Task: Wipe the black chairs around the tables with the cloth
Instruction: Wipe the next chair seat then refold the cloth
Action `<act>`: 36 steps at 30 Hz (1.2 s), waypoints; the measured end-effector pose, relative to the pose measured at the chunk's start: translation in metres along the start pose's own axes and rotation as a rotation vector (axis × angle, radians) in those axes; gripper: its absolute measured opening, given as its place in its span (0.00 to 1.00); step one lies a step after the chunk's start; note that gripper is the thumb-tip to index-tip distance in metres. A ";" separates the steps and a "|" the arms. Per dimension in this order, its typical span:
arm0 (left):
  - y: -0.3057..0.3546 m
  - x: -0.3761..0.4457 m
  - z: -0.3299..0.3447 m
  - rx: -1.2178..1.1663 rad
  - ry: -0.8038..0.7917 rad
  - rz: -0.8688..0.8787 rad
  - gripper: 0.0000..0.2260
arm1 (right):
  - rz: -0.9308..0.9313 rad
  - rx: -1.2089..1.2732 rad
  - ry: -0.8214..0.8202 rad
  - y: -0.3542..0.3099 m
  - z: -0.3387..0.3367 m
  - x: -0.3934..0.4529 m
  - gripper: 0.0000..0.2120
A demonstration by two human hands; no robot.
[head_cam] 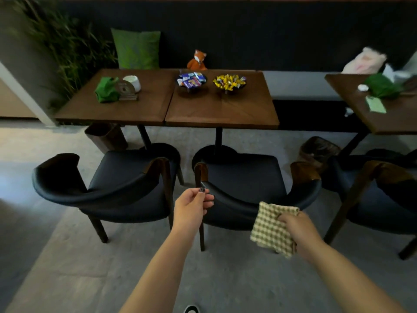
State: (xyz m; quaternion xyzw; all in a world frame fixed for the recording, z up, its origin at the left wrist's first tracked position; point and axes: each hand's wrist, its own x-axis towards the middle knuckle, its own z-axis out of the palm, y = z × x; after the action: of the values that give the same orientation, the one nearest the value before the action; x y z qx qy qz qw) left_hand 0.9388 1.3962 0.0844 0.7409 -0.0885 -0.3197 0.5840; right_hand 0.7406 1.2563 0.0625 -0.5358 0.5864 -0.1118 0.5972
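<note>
A: Entry, scene first. Two wooden tables [167,109] pushed together, a third table [383,118] at right. Three black chairs in a row on the near side: left chair [108,188], middle chair [248,188], right chair [372,199], all with backs toward the camera.

B: And the person?

A: Standing behind the middle chair. The cloth [272,229], green-checked, hangs from the right hand [297,231], whose fingers are curled round its upper edge. It hangs just in front of that chair's curved backrest; contact with the rail cannot be confirmed. The left hand [191,208] is beside the backrest's left end with fingers loosely curled, thumb and fingertips close together, holding nothing visible.

B: Stage of task?

A: Judged as about to start on the middle chair's backrest. Nothing shows which chairs are already done.

B: Risks?

A: First, the cloth is gripped at one edge and mostly dangles, so a pass along the rail may wipe with only a corner and miss the surface. Second, the backrest curves away at both ends and the seat sits low beneath it, so those areas are easily skipped. Third, the chair is unbraced; a firm push could slide it toward the table, where the two snack bowls [191,81] stand.
</note>
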 end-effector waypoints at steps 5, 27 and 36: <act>0.012 -0.049 -0.002 0.056 -0.053 0.193 0.08 | -0.133 0.167 -0.227 -0.036 0.029 -0.076 0.08; -0.022 0.100 -0.207 0.009 -0.133 -0.005 0.09 | 0.084 0.772 -0.038 -0.080 0.249 -0.060 0.18; -0.026 0.226 -0.263 0.125 -0.152 -0.067 0.06 | -0.067 0.617 0.235 -0.104 0.379 0.028 0.20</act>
State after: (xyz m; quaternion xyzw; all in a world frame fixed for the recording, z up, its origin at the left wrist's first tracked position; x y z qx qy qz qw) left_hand 1.2606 1.5025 0.0064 0.7521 -0.1275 -0.3883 0.5170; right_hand 1.1112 1.3866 0.0275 -0.3323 0.5716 -0.3648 0.6555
